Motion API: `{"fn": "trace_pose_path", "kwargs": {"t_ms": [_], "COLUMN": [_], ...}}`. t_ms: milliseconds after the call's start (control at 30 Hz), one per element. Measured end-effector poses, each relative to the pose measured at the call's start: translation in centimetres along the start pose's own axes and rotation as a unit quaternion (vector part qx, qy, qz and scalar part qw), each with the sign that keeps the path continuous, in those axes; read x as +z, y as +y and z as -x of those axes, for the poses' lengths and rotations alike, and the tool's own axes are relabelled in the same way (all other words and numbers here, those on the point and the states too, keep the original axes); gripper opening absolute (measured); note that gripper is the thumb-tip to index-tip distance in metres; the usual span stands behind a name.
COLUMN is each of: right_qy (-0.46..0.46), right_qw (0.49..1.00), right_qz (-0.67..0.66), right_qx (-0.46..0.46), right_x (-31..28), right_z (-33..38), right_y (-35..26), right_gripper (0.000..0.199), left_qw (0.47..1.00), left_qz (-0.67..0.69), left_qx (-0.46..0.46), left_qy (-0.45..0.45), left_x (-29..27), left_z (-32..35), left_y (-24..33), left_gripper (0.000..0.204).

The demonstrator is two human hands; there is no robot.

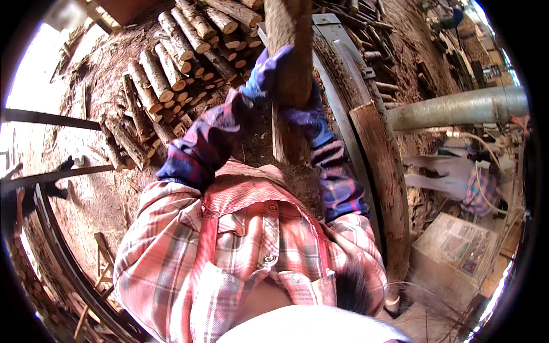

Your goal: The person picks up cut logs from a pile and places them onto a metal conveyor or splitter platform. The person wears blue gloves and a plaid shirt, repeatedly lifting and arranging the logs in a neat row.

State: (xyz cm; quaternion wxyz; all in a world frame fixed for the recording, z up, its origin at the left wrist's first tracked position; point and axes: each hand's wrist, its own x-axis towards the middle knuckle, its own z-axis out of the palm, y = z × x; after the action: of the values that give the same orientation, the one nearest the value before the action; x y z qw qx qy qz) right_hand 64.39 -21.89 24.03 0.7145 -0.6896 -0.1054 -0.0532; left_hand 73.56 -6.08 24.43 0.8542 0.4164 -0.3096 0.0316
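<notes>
I hold a rough brown log (281,34) that runs away from my chest toward the top of the view. My left hand (264,73), in a purple glove, is wrapped on the log's left side. My right hand (309,118), also in a purple glove, grips the same log lower down on its right side. Purple plaid sleeve covers run over both forearms, above a red and white checked shirt. The log's near end is hidden behind my arms.
A pile of cut logs (171,63) lies on the sawdust ground at upper left. A curved metal rail (343,108) carries a long bark-covered log (380,171) at right. Beyond it are a grey pipe (457,108), another person (452,174) and a control box (457,251).
</notes>
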Motion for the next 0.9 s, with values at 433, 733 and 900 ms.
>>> {"fn": "trace_pose_path", "kwargs": {"t_ms": [433, 733, 900], "right_qy": [0.019, -0.101, -0.199], "right_qw": [0.753, 0.724, 0.931], "right_qz": [0.614, 0.677, 0.286], "right_qx": [0.235, 0.089, -0.106], "right_x": [-16.0, -15.2, 14.9], "right_z": [-12.4, -17.1, -28.5], "right_y": [-2.3, -1.3, 6.7], "right_gripper": [0.122, 0.090, 0.063], "left_qw": [0.864, 0.673, 0.776], "left_qz": [-0.372, -0.272, -0.350], "left_qx": [-0.313, -0.493, -0.333], "left_qy": [0.129, 0.479, 0.406], "left_x": [-11.8, -27.5, -34.4], "left_z": [4.7, 33.6, 25.8], "left_y": [9.7, 11.4, 6.4], "left_gripper": [0.044, 0.035, 0.032]}}
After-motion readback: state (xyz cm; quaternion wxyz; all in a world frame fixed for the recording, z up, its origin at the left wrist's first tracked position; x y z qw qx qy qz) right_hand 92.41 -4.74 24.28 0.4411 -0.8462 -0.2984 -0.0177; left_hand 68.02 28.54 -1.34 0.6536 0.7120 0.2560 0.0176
